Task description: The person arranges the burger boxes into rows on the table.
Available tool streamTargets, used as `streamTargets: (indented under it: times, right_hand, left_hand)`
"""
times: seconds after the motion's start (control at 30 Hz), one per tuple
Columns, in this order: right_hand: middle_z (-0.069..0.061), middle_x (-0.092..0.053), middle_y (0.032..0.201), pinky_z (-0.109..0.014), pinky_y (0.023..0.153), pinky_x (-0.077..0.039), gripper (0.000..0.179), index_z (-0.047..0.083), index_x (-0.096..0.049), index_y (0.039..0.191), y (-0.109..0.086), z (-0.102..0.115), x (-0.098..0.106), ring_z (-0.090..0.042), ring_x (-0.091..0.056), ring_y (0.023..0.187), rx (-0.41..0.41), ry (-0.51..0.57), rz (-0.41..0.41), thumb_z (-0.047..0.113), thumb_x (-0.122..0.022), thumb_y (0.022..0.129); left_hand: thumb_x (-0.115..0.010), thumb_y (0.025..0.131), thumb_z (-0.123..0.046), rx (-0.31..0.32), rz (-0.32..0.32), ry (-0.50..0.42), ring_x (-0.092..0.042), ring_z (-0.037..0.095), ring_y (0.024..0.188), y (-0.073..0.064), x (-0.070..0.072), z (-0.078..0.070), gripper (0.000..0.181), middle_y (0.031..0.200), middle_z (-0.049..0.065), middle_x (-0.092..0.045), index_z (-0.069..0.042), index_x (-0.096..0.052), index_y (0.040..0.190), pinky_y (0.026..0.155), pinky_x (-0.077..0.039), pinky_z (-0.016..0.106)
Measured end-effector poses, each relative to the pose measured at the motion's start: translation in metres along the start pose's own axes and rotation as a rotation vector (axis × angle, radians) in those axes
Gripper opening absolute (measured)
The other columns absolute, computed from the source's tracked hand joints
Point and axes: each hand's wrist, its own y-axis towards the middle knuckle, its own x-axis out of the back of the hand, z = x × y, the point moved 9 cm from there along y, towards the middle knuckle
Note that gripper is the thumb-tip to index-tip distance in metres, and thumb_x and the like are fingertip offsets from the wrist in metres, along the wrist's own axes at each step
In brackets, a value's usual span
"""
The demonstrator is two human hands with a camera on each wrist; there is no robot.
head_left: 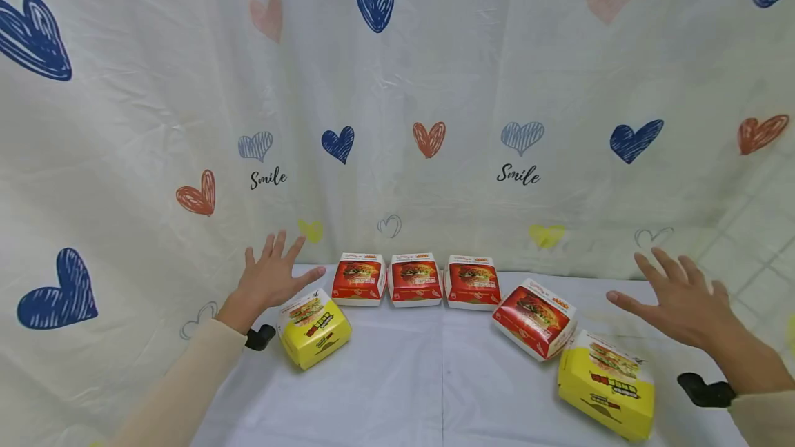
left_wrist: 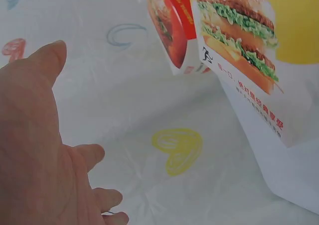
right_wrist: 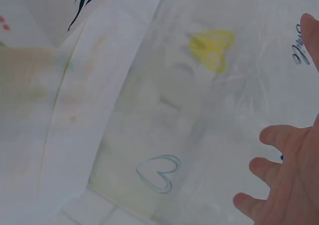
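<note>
Six boxes (head_left: pixel 415 281) on white table (head_left: pixel 391 371)

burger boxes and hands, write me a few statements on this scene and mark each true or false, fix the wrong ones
1. The left hand and the right hand both have their fingers spread. True.
2. The left hand is gripping a red box. False: it holds nothing.
3. Four red boxes are in view. True.
4. Both yellow boxes are beside the right hand. False: one yellow box is by the left hand, the other yellow box by the right.
5. In the head view, the backdrop shows the word "Smile" twice. True.
6. The three boxes in the back row are yellow. False: they are red.
</note>
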Motion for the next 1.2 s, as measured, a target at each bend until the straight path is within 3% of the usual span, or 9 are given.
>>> streamTargets:
  times: [0.17, 0.33, 0.47, 0.57, 0.73, 0.93, 1.07, 1.2]
  right_hand:
    - [-0.041, -0.018, 0.156, -0.088, 0.098, -0.016, 0.103, -0.006, -0.029, 0.154, -0.009, 0.025, 0.009, -0.068, -0.019, 0.134, 0.032, -0.016, 0.011, 0.071, -0.056, 0.092]
    - [-0.04, -0.044, 0.141, -0.083, 0.097, -0.026, 0.086, -0.005, -0.053, 0.139, -0.018, 0.065, 0.02, -0.064, -0.039, 0.123, 0.106, -0.002, 0.005, 0.063, -0.069, 0.088]
    - [-0.033, -0.056, 0.137, -0.079, 0.096, -0.034, 0.075, 0.002, -0.059, 0.136, -0.022, 0.106, 0.021, -0.058, -0.049, 0.121, 0.164, 0.068, 0.029, 0.059, -0.071, 0.089]
    - [-0.025, -0.062, 0.136, -0.075, 0.095, -0.042, 0.069, 0.007, -0.062, 0.135, -0.025, 0.14, 0.021, -0.051, -0.054, 0.122, 0.215, 0.128, 0.039, 0.058, -0.069, 0.091]
    - [-0.007, -0.072, 0.125, -0.06, 0.094, -0.054, 0.05, 0.015, -0.068, 0.127, -0.03, 0.194, 0.018, -0.034, -0.065, 0.117, 0.319, 0.243, 0.02, 0.05, -0.071, 0.092]
    - [0.005, -0.073, 0.116, -0.047, 0.091, -0.057, 0.031, 0.021, -0.071, 0.118, -0.035, 0.245, 0.005, -0.02, -0.068, 0.107, 0.406, 0.347, -0.015, 0.039, -0.074, 0.093]
    - [0.015, -0.07, 0.108, -0.035, 0.084, -0.057, 0.028, 0.028, -0.069, 0.116, -0.033, 0.273, -0.014, -0.008, -0.064, 0.1, 0.4, 0.385, 0.047, 0.042, -0.075, 0.092]
    - [0.016, -0.07, 0.106, -0.027, 0.082, -0.055, 0.028, 0.03, -0.068, 0.115, -0.029, 0.3, -0.04, -0.006, -0.063, 0.1, 0.414, 0.482, 0.152, 0.046, -0.073, 0.092]
  left_hand:
    - [-0.049, 0.093, -0.074, -0.015, -0.036, -0.01, -0.012, 0.05, 0.156, -0.014, 0.006, -0.01, 0.095, 0.168, 0.026, -0.018, -0.016, -0.023, 0.164, 0.117, -0.006, 0.078]
    - [-0.057, 0.096, -0.063, -0.038, -0.12, -0.047, -0.037, 0.045, 0.148, -0.031, 0.019, -0.022, 0.081, 0.157, 0.022, -0.045, -0.014, -0.039, 0.158, 0.116, -0.025, 0.072]
    - [-0.065, 0.096, -0.053, -0.03, -0.146, -0.134, -0.057, 0.039, 0.131, -0.045, 0.027, -0.029, 0.065, 0.145, 0.015, -0.06, -0.015, -0.054, 0.147, 0.104, -0.046, 0.063]
    - [-0.068, 0.096, -0.046, -0.026, -0.154, -0.234, -0.064, 0.035, 0.119, -0.058, 0.033, -0.034, 0.055, 0.136, 0.012, -0.066, -0.016, -0.059, 0.142, 0.092, -0.056, 0.055]
    - [-0.071, 0.095, -0.041, -0.027, -0.206, -0.349, -0.068, 0.027, 0.103, -0.077, 0.042, -0.042, 0.046, 0.124, 0.008, -0.072, -0.018, -0.065, 0.134, 0.08, -0.06, 0.044]
    - [-0.074, 0.093, -0.036, -0.033, -0.304, -0.351, -0.068, 0.022, 0.096, -0.099, 0.054, -0.046, 0.035, 0.111, 0.005, -0.075, -0.017, -0.071, 0.123, 0.073, -0.058, 0.036]
    - [-0.075, 0.092, -0.031, -0.026, -0.367, -0.342, -0.068, 0.02, 0.089, -0.111, 0.058, -0.041, 0.029, 0.104, 0.005, -0.076, -0.016, -0.073, 0.117, 0.068, -0.054, 0.031]
    - [-0.076, 0.092, -0.028, -0.023, -0.394, -0.335, -0.063, 0.016, 0.079, -0.116, 0.051, -0.031, 0.024, 0.096, 0.003, -0.076, -0.015, -0.074, 0.112, 0.065, -0.05, 0.027]
